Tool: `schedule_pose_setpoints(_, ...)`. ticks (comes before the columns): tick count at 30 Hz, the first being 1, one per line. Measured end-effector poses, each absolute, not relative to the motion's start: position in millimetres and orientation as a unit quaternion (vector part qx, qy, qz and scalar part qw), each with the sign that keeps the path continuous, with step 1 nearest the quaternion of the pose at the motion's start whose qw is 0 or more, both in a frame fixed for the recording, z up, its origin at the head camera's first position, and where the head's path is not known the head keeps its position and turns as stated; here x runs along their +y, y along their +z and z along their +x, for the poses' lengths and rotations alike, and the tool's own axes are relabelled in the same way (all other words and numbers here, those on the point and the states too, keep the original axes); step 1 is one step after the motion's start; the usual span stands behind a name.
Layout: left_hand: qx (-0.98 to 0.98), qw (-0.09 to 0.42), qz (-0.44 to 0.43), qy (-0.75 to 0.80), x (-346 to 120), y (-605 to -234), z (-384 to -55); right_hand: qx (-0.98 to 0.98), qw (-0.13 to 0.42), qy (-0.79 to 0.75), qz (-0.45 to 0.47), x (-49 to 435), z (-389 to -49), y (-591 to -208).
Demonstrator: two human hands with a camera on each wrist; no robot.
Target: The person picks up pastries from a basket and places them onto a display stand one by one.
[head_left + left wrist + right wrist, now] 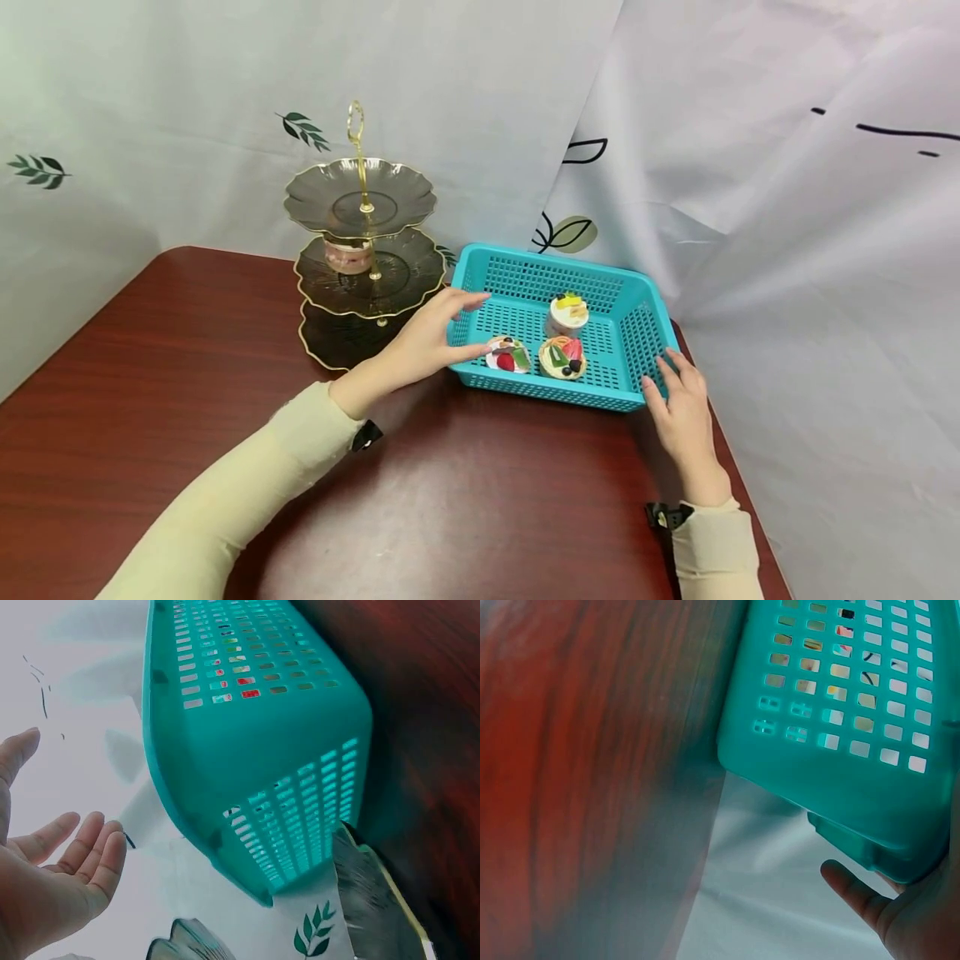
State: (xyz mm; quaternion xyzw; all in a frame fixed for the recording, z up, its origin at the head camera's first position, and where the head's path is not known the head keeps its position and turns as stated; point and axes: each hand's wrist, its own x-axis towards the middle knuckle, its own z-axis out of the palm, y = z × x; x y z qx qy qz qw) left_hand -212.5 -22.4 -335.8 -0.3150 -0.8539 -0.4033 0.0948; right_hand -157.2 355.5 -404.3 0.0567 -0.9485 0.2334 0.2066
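1. White backdrop (450, 83): hangs behind teal basket (555, 262).
2. Dark red table (450, 483): lies under basket.
3. Basket: sits upright on table.
4. Three-tier stand (405, 279): stands just left of basket.
5. Left hand (427, 340): hovers over basket's left end; thumb and fingers spread apart.
6. Right hand (686, 408): sits at basket's right rim, thumb and fingers apart, loosely bent; can't tell how firmly touching.
7. Layered cake (348, 257): rests on middle tier, left of basket.
8. Dessert cup (567, 318): stands mid-basket.
9. Kiwi-strawberry tart (563, 360): lies inside basket, near front wall.
10. Raspberry tart (519, 361): lies inside basket, front left, partly behind left thumb.
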Motion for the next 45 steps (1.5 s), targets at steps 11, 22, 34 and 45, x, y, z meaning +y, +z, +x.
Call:
schedule_pose_setpoints(11, -0.861, -0.023, -0.332, -0.386, 1.8, -326.7, -240.2, -0.95, 0.203, 0.232, 0.056, 356.1, -156.6, -404.3)
schedule_pose_setpoints(22, -0.872, -0.118, -0.35, -0.322, 7.9, -340.0, -268.0, -0.951, 0.201, 0.23, 0.056, 356.4, -158.1, -404.5)
schedule_pose_setpoints(34, -0.871, -0.129, -0.398, -0.257, 13.6, -356.0, -281.7, -0.95, 0.2, 0.231, 0.057, 356.8, -157.8, -405.9)
schedule_pose_setpoints(45, -0.873, -0.152, -0.423, -0.192, 20.1, -355.0, -285.7, -0.949, 0.203, 0.233, 0.057, 356.0, -157.0, -404.2)
